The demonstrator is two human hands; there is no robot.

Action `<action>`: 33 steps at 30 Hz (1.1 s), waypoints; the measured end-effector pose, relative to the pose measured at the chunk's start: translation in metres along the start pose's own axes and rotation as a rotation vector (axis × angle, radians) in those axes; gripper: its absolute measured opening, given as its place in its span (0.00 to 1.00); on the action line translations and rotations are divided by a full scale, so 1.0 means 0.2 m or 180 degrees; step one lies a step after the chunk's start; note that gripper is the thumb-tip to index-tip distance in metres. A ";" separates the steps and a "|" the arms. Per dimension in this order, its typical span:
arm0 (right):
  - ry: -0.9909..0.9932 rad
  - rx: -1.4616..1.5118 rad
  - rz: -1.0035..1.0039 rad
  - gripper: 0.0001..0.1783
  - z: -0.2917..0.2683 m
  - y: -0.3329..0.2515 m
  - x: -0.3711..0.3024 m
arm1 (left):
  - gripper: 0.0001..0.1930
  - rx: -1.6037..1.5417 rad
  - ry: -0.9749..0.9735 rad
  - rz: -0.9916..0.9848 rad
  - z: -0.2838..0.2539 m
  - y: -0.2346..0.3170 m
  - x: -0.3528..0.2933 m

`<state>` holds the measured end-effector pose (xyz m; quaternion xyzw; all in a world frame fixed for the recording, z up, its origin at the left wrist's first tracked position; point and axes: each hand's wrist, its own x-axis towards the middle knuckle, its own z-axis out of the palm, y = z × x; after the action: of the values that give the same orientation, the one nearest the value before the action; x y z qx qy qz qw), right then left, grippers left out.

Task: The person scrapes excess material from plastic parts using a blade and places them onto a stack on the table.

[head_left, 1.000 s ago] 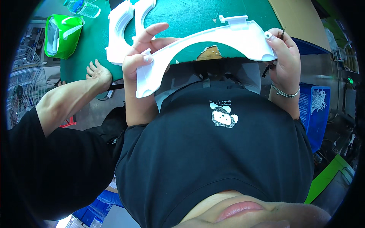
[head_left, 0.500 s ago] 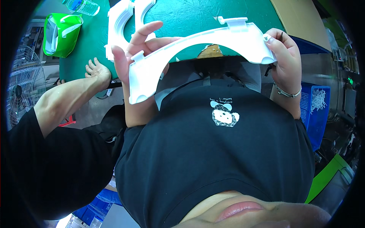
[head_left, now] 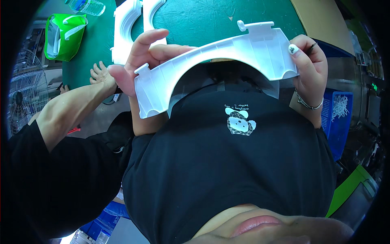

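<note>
A white arched plastic part point(head_left: 266, 49) with small clips along its outer edge spans the space between my two hands, above the near table edge. My left hand point(head_left: 140, 61) bears its left end, thumb and index finger spread away and other fingers partly hidden behind the part. Thumb and fingers of my right hand point(head_left: 310, 65) pinch the right end. A thin dark tool point(head_left: 312, 47) pokes out between those right fingers; most of it is hidden. Beyond my left hand stand stacked white arched parts point(head_left: 123, 30), with more white parts point(head_left: 149, 16) beside them.
At the left, a co-worker's hand point(head_left: 101, 75) rests at the edge of the green table point(head_left: 195, 18). A green bag point(head_left: 65, 36) and a plastic bottle point(head_left: 90, 7) stand far left. A blue crate point(head_left: 339, 134) with white scraps is at the right, below a cardboard sheet point(head_left: 325, 26).
The arched part has tilted, so its ribbed face shows more, and its right end has shifted slightly right and down with my right hand. My left hand has moved slightly left.
</note>
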<state>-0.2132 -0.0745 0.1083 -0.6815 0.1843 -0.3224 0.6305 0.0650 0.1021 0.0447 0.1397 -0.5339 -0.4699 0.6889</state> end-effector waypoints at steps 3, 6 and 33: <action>0.0003 -0.0010 -0.0010 0.05 0.00 0.00 0.00 | 0.53 -0.0096 0.0013 -0.0051 -0.01 -0.01 0.00; -0.0012 0.0001 0.0007 0.05 0.00 0.01 0.00 | 0.53 -0.0152 0.0034 -0.0107 -0.01 -0.01 0.00; 0.4968 0.0713 0.0837 0.08 -1.53 0.65 -1.14 | 0.12 0.2387 0.1724 -0.1332 -0.15 -0.54 -0.07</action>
<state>-0.5639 -0.1695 -0.0669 -0.1644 0.6178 -0.6460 0.4171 0.0375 0.0483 -0.0507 0.5983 -0.4286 -0.3208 0.5961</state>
